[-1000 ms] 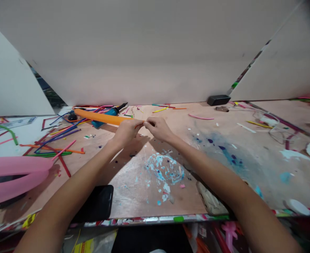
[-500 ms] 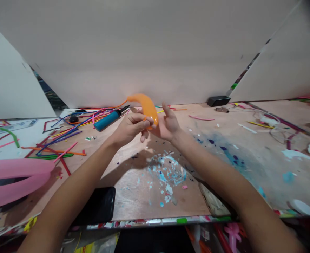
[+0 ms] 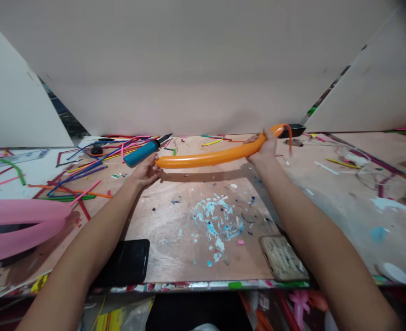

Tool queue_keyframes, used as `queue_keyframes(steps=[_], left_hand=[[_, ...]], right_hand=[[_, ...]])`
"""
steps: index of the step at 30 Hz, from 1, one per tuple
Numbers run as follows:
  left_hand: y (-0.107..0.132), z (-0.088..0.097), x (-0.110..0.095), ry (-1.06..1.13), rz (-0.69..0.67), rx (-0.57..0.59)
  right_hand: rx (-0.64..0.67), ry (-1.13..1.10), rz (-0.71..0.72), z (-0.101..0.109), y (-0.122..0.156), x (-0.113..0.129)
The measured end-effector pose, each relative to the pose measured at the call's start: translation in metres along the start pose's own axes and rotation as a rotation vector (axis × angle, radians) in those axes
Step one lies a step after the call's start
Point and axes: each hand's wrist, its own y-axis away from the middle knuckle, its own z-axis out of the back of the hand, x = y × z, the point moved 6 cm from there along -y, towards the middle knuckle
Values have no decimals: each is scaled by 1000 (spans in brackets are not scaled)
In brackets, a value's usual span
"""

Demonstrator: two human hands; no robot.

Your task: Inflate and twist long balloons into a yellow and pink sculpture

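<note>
A long orange modelling balloon [image 3: 206, 159] stretches nearly level above the table, between my two hands. My left hand [image 3: 146, 172] pinches its left end with the fingertips. Toward the other end, my right hand [image 3: 264, 146] is wrapped around the balloon. Past that hand the balloon bends over, and a thin uninflated tail hangs down at the right. A teal hand pump [image 3: 141, 153] with a black nozzle lies just beyond my left hand.
Many loose uninflated balloons [image 3: 85, 171] lie at the left, beside inflated pink balloons [image 3: 23, 230]. A black phone [image 3: 128, 262] and a second phone [image 3: 283, 258] rest near the front edge. Blue paint flecks [image 3: 218, 218] mark the table. A black box [image 3: 294, 130] stands by the back board.
My hands have moved apart, left hand leftward and right hand rightward. The orange balloon, earlier curved up and away from my left hand, now lies stretched out across, with my right hand gripping it.
</note>
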Motion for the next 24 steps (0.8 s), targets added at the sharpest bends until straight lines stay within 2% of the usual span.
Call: queue_keyframes(steps=[4,7,10,13,15,17,20,24], left_hand=[[-9,-4,0,107,-111,-38],[-12,4,-9,216,-230,-129],[-10,12,-18,235,-256,-205],[-9,18,-24,220,-263,-252],[-10,21,-26,236,-297,-273],[-13,25,-26,254,-328,-301],[-17,32,-23,271,-332,-366],[-17,35,-23,273,-321,-385]], right_hand=[[173,134,-118,-17,19,-16],[322,250,-135,-34,37,-34],[413,316,-203,-43,52,-59],[370,300,-239,-41,57,-78],[276,266,-202,-34,54,-81],[244,221,-131,-30,49,-79],[331,166,-110,-32,44,-76],[403,267,-220,-31,42,-84]])
